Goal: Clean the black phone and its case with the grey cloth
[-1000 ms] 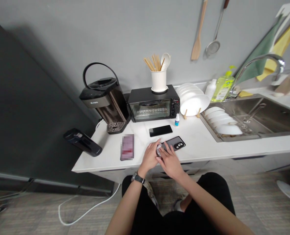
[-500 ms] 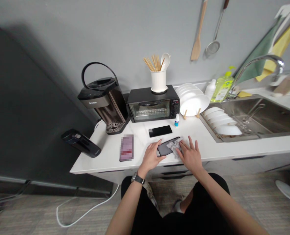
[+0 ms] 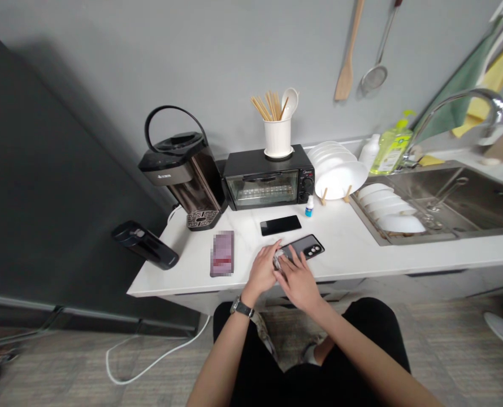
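A grey phone case with a dark rim lies at a slant near the counter's front edge. Light round spots show in its black camera area at the right end. My left hand grips the left end of the case. With bent fingers, my right hand presses a crumpled white tissue onto that same end, close against the left hand; much of the tissue is hidden. Just behind the case lies a black phone, screen up. A small white and blue bottle stands behind it to the right.
A blurred purple item and a dark flask lie to the left. Behind stand a water dispenser, a toaster oven and racked plates. To the right, a sink holds white bowls.
My right hand has moved left with the tissue, from the right end of the phone case to its left end, uncovering the camera area. My left hand keeps its hold.
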Tool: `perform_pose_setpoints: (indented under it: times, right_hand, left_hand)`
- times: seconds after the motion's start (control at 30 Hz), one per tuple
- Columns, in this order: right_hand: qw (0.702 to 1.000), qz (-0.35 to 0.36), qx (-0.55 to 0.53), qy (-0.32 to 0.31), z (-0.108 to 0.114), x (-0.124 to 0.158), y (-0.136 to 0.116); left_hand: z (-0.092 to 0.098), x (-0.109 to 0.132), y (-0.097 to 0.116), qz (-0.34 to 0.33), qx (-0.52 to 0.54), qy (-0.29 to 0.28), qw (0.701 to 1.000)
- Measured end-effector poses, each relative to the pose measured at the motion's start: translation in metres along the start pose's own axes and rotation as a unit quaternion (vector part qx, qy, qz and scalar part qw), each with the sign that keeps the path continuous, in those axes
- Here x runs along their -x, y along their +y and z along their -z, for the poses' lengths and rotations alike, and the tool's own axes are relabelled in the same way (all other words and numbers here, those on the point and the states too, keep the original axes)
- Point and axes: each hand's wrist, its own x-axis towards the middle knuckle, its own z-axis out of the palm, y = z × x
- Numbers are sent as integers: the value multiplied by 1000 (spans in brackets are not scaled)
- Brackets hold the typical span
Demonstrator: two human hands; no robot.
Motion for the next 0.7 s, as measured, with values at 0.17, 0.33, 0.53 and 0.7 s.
perform_pose_setpoints:
  times: [0.17,0.33,0.53,0.7]
  right_hand:
    - [999,-5,38,2,19,20,34]
    - [993,-56,106,25,27,28,70]
    - [984,-88,142,61,23,16,81]
    - [981,-89,148,83,6,-1,74]
  left_hand:
    - [0,-3,6,23,-4,7,1000]
    - [0,-3,6,-1,-4,12,1000]
    - [0,-2,5,-13,-17,13,1000]
    - [0,-1,7,-13,-26,9,1000]
